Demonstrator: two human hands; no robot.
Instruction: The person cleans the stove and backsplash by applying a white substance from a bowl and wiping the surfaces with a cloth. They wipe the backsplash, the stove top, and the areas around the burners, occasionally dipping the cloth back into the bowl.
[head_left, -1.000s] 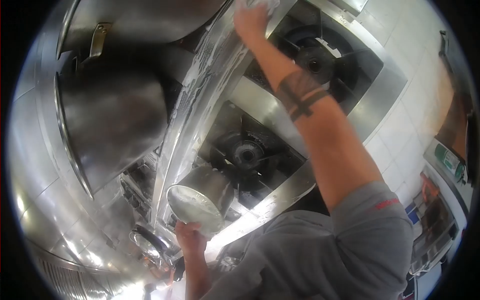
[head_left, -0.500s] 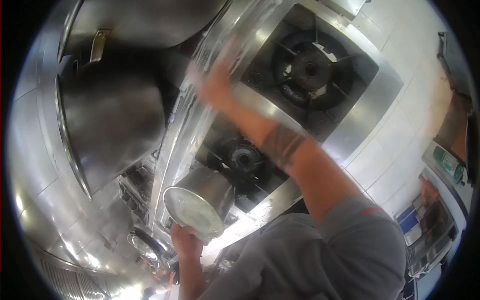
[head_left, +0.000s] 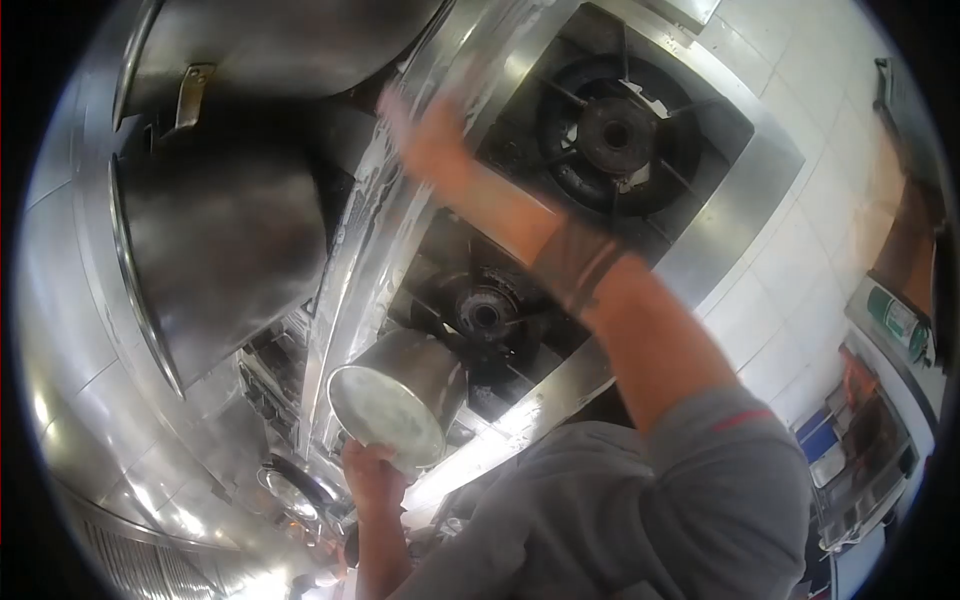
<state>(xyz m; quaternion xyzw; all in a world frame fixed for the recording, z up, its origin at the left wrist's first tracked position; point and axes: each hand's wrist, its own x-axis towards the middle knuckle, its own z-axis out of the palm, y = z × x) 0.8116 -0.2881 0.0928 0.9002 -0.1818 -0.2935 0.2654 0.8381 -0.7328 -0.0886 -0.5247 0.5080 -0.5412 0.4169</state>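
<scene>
My left hand (head_left: 375, 478) grips the rim of a metal pot (head_left: 425, 375), its fingers wrapped round the near edge. Pale, cloudy contents show inside the pot, which sits beside the smaller burner (head_left: 485, 314). My right hand (head_left: 430, 130) is stretched out over the wet steel strip (head_left: 375, 215) between the burners and the big pots. Its fingers are blurred but look spread, with nothing visible in them. Whitish foam or liquid streaks that strip.
Two large steel pots (head_left: 225, 250) stand at the left. A larger burner (head_left: 617, 135) lies right of my right hand. Pale floor tiles (head_left: 790, 270) run along the right, with a green-labelled container (head_left: 895, 322) beyond. Another pan (head_left: 292, 490) is at lower left.
My right hand has shifted slightly and stays over the wet strip. My left hand keeps its grip on the pot, which has barely moved.
</scene>
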